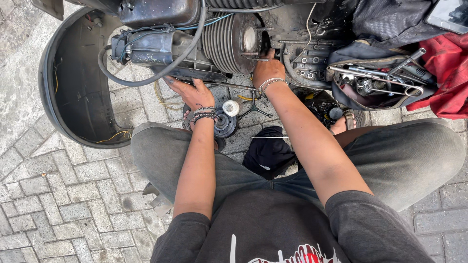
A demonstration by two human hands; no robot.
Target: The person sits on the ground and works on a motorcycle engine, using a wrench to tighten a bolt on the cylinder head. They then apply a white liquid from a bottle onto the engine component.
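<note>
I squat before a scooter engine [229,39] with finned cylinder and a round cover. My left hand [191,92] rests flat, fingers spread, against the engine's lower edge, holding nothing I can see. My right hand [266,68] is closed around a thin metal tool [259,59] whose tip points into the engine beside the round cover; the fingers hide the tool's handle. Both wrists wear bracelets.
A black hose [146,78] loops under the engine. A round metal part [225,124] and a small white cap [231,107] lie on the paving. An open tool bag [380,80] with wrenches sits at right, by red cloth [446,73]. A black cloth [268,153] lies between my knees.
</note>
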